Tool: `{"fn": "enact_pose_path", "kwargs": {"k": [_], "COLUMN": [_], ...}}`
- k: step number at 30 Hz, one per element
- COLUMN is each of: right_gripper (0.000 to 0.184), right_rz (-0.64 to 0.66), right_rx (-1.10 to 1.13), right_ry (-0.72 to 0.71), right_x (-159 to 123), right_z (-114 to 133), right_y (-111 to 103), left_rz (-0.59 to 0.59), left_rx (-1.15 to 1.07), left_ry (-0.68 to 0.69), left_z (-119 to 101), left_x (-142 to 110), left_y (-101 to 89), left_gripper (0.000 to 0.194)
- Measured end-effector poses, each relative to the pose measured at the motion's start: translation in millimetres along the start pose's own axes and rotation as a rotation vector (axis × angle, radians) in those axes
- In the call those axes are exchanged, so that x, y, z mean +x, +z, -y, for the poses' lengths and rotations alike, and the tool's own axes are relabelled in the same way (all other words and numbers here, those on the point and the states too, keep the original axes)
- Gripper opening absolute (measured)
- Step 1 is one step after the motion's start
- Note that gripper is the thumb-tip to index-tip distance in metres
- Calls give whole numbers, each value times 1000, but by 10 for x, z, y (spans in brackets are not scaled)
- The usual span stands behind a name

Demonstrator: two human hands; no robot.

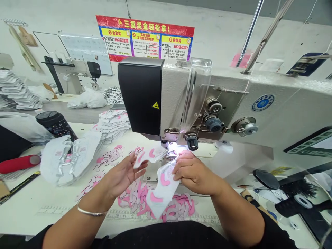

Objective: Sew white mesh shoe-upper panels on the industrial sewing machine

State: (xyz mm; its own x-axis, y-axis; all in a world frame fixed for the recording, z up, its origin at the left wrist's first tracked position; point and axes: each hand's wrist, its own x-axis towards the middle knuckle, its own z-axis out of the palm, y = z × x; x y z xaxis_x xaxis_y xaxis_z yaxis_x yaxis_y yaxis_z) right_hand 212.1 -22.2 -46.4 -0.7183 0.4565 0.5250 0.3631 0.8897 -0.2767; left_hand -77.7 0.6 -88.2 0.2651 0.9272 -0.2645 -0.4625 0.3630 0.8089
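A white fabric piece (166,188), which looks like a shoe upper, carries pink curved patches and bends in a U under the sewing machine's lit needle area (174,152). My right hand (194,171) is closed on it just right of the needle, fingers bunched together. The piece's other arm reaches left to my left hand (126,176), whose fingers hold its end loosely. Loose pink and pale curved patches (135,199) lie in a heap below the hands. More patches (110,157) are scattered left of my left hand.
The sewing machine head (140,97) overhangs the work. Left stand stacked white pieces (114,124), an opened-out pile of white pieces (70,159), a black tumbler (55,124) and a red-handled object (19,163). A ruler strip (116,218) runs along the front. Tools and a black brush (298,188) lie right.
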Motion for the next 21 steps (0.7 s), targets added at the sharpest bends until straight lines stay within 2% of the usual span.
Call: {"fn": "enact_pose_path", "kwargs": {"k": [2,5,7,10,13,17,19,20,21], "right_gripper": [24,21,20,30,32,26,25,25,26], "right_rz": [17,7,-65,-113,-93,-143,-166,-176,-185], "right_rx": [93,188,93,-157,-262,-288,-297,-298,-299], "right_ry": [-6,26,165,359,354,356,347,337,328], "right_x": [-20,-42,-35,8,53,58,41,30,20], "right_z": [-16,-40,-44,-38,-31,-43,-57,-66,-73], "right_y": [-68,-154,-164,-77,55,147,162,168,177], "left_rz": [-22,44,126,311,433,490,466,395,239], "left_rx": [1,122,208,316,403,556,689,780,878], "left_ry": [38,-1,-35,-104,-140,-127,-89,-30,73], "left_z": [-1,-13,-12,27,90,47,-83,-173,-272], "left_x": [45,26,-18,-92,-160,-210,-201,-191,-182], "left_y": [21,48,47,40,49,33,-41,-107,-195], "left_gripper": [22,17,19,22,25,23,19,17,15]}}
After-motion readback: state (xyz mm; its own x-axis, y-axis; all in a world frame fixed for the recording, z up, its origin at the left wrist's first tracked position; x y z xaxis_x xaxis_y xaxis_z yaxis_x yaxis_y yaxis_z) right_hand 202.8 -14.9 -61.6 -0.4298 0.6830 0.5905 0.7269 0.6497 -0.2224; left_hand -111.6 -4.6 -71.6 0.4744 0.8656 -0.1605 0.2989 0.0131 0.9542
